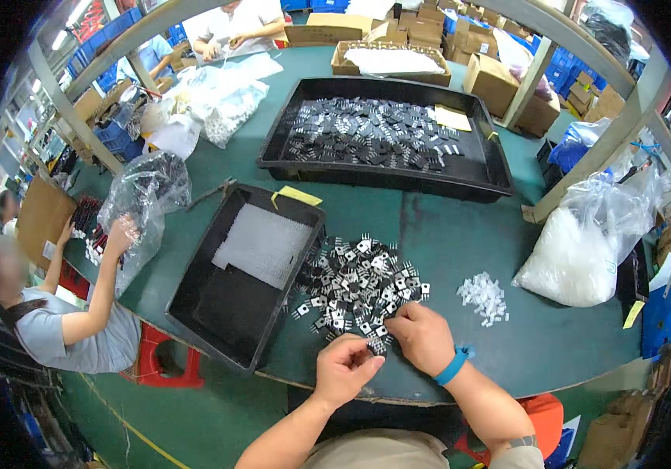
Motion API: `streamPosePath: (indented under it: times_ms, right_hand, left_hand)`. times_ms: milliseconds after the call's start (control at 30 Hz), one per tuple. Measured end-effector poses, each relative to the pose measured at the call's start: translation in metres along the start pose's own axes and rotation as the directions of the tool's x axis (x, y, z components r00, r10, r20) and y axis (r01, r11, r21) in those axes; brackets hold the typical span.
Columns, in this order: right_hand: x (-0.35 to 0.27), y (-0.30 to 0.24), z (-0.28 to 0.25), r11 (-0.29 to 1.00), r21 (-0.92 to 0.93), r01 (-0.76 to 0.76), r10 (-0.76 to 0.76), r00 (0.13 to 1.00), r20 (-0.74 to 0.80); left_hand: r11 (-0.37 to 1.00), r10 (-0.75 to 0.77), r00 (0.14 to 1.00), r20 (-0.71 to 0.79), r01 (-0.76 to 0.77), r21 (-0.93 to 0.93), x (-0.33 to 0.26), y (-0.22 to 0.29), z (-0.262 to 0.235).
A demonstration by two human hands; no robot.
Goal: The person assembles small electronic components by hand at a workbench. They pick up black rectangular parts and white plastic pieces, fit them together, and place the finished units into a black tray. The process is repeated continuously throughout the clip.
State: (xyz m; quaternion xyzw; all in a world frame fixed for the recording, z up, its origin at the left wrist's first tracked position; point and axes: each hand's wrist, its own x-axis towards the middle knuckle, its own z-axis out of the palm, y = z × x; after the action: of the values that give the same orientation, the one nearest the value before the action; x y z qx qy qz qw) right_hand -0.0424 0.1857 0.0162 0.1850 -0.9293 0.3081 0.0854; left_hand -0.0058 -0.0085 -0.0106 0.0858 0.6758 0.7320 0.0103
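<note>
A pile of black transistors [355, 273] with silver backs and metal legs lies on the green table in front of me. My left hand [341, 369] is at its near edge, thumb and fingers closed on a few transistors [377, 345] whose legs point outward. My right hand [423, 336], with a blue band at the wrist, has its fingertips pinched at the pile's near right edge, just beside the left hand. What those fingertips hold is hidden. Small white sleeve-like pieces [483, 298] lie in a loose heap to the right of my right hand.
A black tray [218, 313] with a white sheet of small pieces stands left of the pile. A larger black tray [460, 184] of transistors sits behind. A clear bag of white pieces [574, 254] rests at right. A co-worker [77, 320] handles a plastic bag at left.
</note>
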Motion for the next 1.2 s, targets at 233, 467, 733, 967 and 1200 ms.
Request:
streamPosePath:
  times_ms: [233, 467, 733, 967, 1200]
  right_hand:
    - [0.001, -0.001, -0.002, 0.996, -0.071, -0.048, 0.051, 0.998, 0.045]
    - [-0.017, -0.002, -0.021, 0.573, 0.711, -0.407, 0.390, 0.899, 0.199]
    - [-0.025, -0.021, -0.030, 0.774, 0.618, -0.142, 0.175, 0.985, 0.008]
    - [-0.024, -0.028, -0.044, 0.864, 0.486, -0.128, 0.140, 0.990, 0.012]
    - [-0.024, -0.030, -0.056, 0.906, 0.398, -0.142, 0.108, 0.989, 0.105]
  left_hand:
    - [1.000, -0.017, 1.000, 0.012, 0.017, 0.008, 0.001, 0.004, 0.000]
    - [0.998, 0.024, 1.000, 0.009, -0.025, 0.060, 0.002, -0.001, 0.001]
    - [0.996, 0.069, 0.995, 0.066, -0.073, 0.057, -0.002, -0.004, -0.004]
    - [0.990, 0.123, 0.984, 0.128, -0.131, 0.057, -0.001, 0.000, 0.002]
    - [0.965, 0.187, 0.962, 0.198, -0.217, 0.147, -0.001, 0.002, 0.004]
